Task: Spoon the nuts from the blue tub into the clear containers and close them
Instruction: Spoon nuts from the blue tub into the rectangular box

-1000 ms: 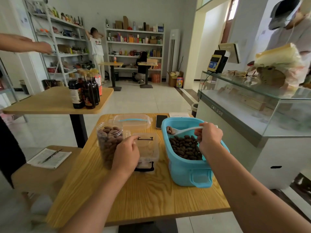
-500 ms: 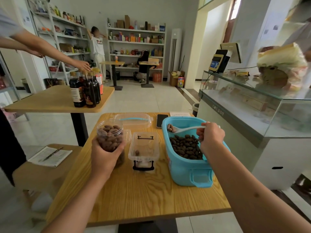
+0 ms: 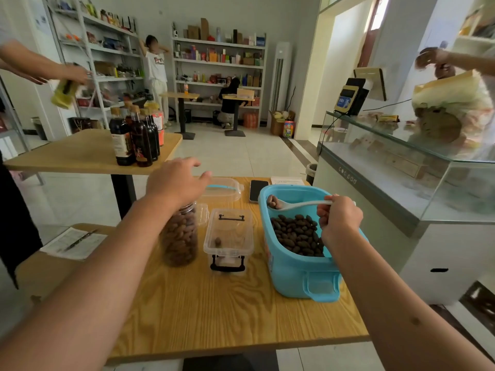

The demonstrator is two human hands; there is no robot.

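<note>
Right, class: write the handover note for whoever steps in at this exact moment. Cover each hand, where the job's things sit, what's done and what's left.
Left hand: open, above the full round jar, reaching toward the far lid.
Right hand: grips the white spoon, loaded, over the blue tub.
Done: jar filled, no lid on.
Left: the rectangular box holds about one nut; fill it, then close both.

The left hand [image 3: 174, 182] reaches forward, fingers loosely spread, holding nothing. The right hand [image 3: 338, 219] is curled in a grip, forearm angled inward
</note>
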